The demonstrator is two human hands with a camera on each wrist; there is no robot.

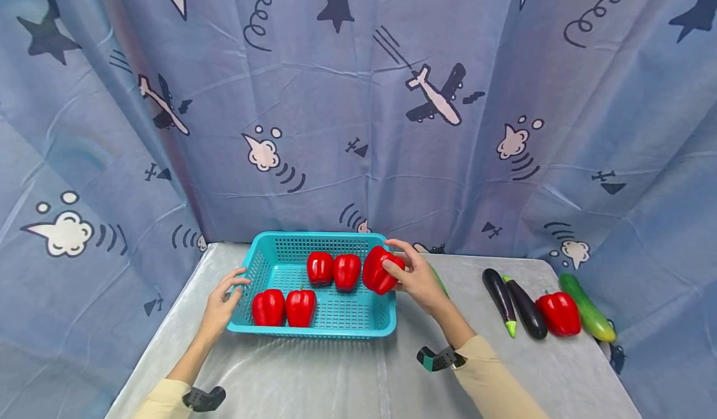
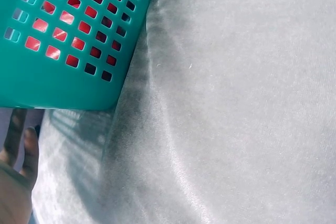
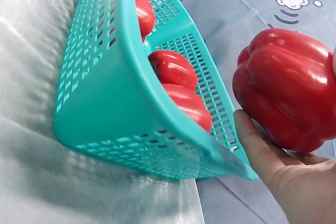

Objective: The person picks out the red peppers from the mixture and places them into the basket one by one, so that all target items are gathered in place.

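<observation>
A turquoise plastic basket (image 1: pixel 280 331) with perforated walls stands on the table. In it lie several red bell peppers, two near the front left (image 1: pixel 267 308) and two toward the back middle (image 1: pixel 320 268). My right hand (image 1: pixel 417 279) grips another red bell pepper (image 1: pixel 376 271) at the basket's right rim; in the right wrist view this bell pepper (image 3: pixel 286 87) appears above the rim, with fingers beneath it. My left hand (image 1: pixel 220 304) is at the basket's left rim, fingers apart. In the left wrist view, part of the left hand (image 2: pixel 18 182) shows beside the basket wall (image 2: pixel 63 85).
To the right on the pale-covered table (image 1: pixel 448 381) lie two eggplants (image 1: pixel 500 297), (image 1: pixel 525 307), a red bell pepper (image 1: pixel 560 314) and a green cucumber (image 1: pixel 585 307). Another green vegetable (image 1: pixel 439 281) is mostly hidden behind my right hand. A blue patterned curtain (image 1: pixel 313 108) hangs behind.
</observation>
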